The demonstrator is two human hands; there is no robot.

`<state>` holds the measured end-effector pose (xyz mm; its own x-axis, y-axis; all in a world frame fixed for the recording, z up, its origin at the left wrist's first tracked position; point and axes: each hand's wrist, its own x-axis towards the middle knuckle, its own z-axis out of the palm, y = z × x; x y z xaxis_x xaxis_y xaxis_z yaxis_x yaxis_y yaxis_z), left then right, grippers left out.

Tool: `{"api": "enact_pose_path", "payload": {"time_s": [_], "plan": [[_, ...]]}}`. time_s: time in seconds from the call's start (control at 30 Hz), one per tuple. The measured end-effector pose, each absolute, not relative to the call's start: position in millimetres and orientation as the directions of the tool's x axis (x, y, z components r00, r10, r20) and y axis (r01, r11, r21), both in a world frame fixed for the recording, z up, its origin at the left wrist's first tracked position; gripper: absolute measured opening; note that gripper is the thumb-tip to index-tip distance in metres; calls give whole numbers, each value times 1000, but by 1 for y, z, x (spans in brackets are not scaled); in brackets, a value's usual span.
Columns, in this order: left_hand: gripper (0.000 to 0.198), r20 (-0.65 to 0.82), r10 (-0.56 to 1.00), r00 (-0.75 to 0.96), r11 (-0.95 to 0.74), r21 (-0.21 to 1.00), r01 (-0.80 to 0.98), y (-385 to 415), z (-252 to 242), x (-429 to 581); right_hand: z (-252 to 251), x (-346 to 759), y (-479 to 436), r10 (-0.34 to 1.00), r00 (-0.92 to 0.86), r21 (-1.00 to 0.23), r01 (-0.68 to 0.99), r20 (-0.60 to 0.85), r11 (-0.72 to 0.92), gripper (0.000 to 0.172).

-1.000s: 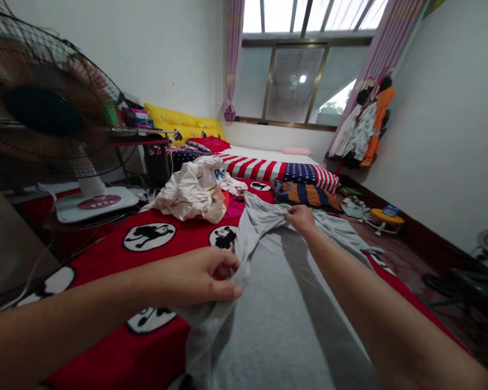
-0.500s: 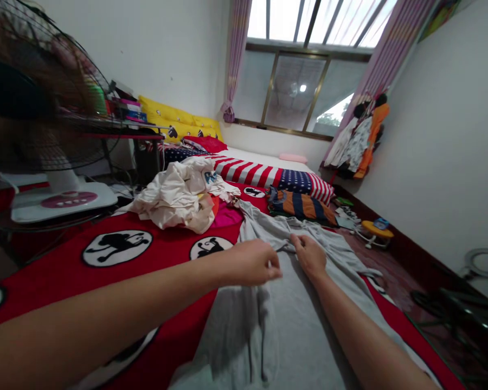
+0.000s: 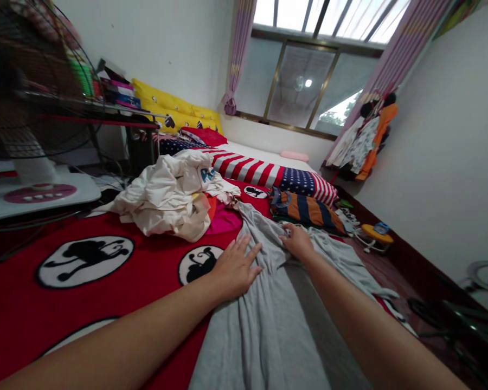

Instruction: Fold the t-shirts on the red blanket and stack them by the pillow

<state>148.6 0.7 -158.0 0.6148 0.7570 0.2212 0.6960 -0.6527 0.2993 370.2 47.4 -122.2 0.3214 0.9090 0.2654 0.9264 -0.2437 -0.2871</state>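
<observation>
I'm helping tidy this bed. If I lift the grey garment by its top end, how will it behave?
The grey garment will probably hang limp and floppy: it lies in soft ridges beside the left hand. It also looks light for its size, since it bunches thinly under the right hand.

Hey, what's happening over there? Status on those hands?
Left hand spread flat at the edge of the grey garment. Right hand gripping its top. Heap of cream clothes just beyond.

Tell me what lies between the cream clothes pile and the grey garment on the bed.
In the head view, a magenta cloth lies between the cream clothes pile and the grey garment.
</observation>
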Motion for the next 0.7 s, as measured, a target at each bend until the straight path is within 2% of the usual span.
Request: {"api": "enact_pose_path", "payload": {"time_s": [0.1, 0.17, 0.2, 0.3, 0.37, 0.43, 0.5, 0.6, 0.7], "plan": [[62, 239, 761, 603, -649, 316, 693, 0, -162, 149, -116, 380, 41, 867, 319, -307, 929, 383, -206, 31], [62, 259, 763, 592, -646, 330, 688, 0, -165, 149, -113, 400, 34, 808, 373, -315, 917, 455, -246, 34], [62, 270, 766, 584, -643, 338, 687, 0, -166, 149, -112, 412, 31, 798, 406, -293, 908, 445, -299, 34], [63, 285, 778, 560, -628, 369, 685, 0, -168, 150, -109, 438, 29, 823, 452, -112, 890, 344, -441, 34], [65, 275, 789, 550, -614, 397, 682, -2, -165, 150, -105, 439, 34, 830, 395, -19, 906, 394, -422, 36], [69, 266, 800, 538, -598, 418, 684, -5, -160, 150, -99, 423, 47, 823, 287, 3, 944, 490, -330, 33], [71, 284, 817, 502, -576, 430, 695, -6, -154, 150, -93, 397, 65, 839, 207, -44, 976, 504, -214, 28], [60, 332, 859, 390, -510, 483, 712, 0, -148, 146, -92, 354, 98, 891, 185, -220, 970, 415, -98, 26], [47, 301, 911, 283, -410, 575, 708, 12, -149, 141, -101, 324, 129, 918, 227, -424, 903, 325, -73, 43]]}}
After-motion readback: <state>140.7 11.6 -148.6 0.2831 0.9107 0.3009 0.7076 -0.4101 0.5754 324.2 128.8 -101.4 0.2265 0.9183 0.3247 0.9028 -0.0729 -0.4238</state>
